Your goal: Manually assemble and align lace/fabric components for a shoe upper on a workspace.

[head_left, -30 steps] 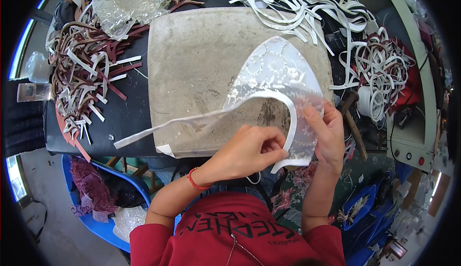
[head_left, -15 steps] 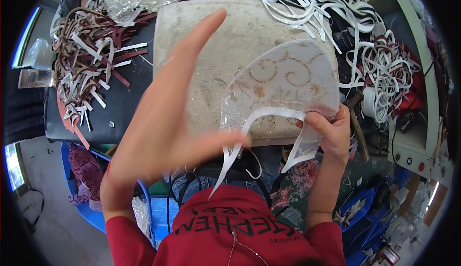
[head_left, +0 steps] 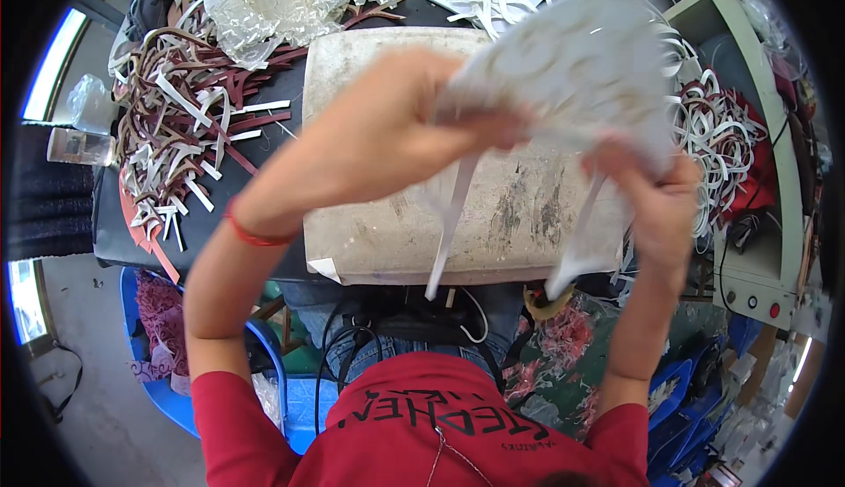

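A pale, curved embroidered piece [head_left: 572, 65], which looks like a shoe upper, is held up above a worn cream board [head_left: 378, 232] and blurred by motion. White edging runs along its inner curve, and two white strip ends [head_left: 451, 232] hang down from it. On the piece's left side, my left hand [head_left: 396, 126] is closed on the edge with thumb and fingers. My right hand [head_left: 647, 197] pinches the right side near the inner curve. Both hands are smeared by motion.
Brown and white strip offcuts [head_left: 189, 109] heap at the left of the black tabletop. Clear plastic sheeting [head_left: 264, 12] lies at the back. Coiled white and brown strips [head_left: 717, 153] fill the right, beside a pale metal frame [head_left: 761, 135]. A blue chair [head_left: 295, 399] stands lower left.
My left hand was off the piece with thumb and fingers spread; now it grips the left edge. My right hand has risen, lifting the piece up and away from me.
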Tool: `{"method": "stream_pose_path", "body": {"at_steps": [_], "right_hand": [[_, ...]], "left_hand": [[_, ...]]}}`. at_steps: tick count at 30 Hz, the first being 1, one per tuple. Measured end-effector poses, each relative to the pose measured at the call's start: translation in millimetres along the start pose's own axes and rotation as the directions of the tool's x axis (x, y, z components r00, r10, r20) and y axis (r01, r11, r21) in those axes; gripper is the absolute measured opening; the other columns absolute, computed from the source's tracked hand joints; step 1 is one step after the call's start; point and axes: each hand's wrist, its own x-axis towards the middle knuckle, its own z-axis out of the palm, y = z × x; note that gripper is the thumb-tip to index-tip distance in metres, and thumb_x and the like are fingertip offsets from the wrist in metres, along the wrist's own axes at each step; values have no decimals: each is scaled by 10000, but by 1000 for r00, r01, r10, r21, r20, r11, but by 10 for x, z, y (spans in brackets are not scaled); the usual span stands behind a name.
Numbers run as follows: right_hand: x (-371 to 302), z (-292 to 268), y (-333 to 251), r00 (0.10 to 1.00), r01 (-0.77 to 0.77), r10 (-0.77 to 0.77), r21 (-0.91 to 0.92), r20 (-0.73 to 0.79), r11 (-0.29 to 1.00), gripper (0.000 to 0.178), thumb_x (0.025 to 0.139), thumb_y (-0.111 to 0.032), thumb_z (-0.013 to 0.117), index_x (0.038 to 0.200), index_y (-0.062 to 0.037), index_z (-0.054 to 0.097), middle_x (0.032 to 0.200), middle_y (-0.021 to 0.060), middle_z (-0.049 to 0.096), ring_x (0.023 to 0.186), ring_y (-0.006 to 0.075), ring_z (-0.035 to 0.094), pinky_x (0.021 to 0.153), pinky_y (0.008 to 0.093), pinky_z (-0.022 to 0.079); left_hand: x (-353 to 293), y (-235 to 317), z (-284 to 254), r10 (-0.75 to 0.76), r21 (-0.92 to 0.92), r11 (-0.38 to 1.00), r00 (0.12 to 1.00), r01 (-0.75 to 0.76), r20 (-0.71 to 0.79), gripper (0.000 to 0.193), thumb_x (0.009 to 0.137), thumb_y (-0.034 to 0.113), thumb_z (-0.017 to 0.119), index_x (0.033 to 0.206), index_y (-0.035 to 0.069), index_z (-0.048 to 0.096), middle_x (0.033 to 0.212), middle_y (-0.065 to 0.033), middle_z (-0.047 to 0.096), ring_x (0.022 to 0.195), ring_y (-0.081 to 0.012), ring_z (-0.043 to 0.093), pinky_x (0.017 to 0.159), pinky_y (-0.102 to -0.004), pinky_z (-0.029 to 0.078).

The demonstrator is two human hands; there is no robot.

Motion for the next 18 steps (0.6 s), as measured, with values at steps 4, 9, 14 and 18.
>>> {"method": "stream_pose_path", "body": {"at_steps": [4, 9, 14, 18], "right_hand": [[84, -88, -325, 836, 499, -548, -456, 31, 737, 246, 749, 3, 711, 993, -28, 700, 948, 80, 696, 831, 154, 647, 762, 272, 495], [125, 149, 505, 671, 703, -570, -651, 475, 286, 310, 738, -109, 624, 1041, -123, 687, 1072, 95, 636, 996, 245, 574, 893, 389, 400], [-380, 174, 769, 724, 687, -320, -679, 611, 260, 360, 753, -87, 569, 1107, -86, 629, 1181, 104, 590, 1101, 243, 553, 1000, 402, 370], [-284, 499, 663, 698, 715, -362, -577, 618, 394, 399, 758, -120, 652, 1127, 18, 589, 1210, 134, 566, 1142, 273, 531, 1003, 415, 396]], "left_hand": [[59, 612, -277, 433, 646, 688, 901, -331, 0, 166, 796, 34, 670, 957, -1, 684, 888, -101, 693, 826, -197, 664, 736, -281, 513], [-383, -417, -196, 408, 721, 412, 820, -557, 401, 346, 793, 102, 575, 1134, 56, 611, 1171, -102, 596, 1016, -252, 597, 881, -371, 494], [-880, -437, -23, 72, 815, 387, 896, -430, 439, 460, 775, 88, 551, 1227, 5, 528, 1318, -141, 487, 1253, -269, 453, 1049, -397, 386], [-1032, -435, 325, 58, 716, 664, 969, -216, 239, 527, 748, 86, 557, 1256, -34, 487, 1324, -172, 472, 1280, -295, 422, 1076, -419, 341]]}}
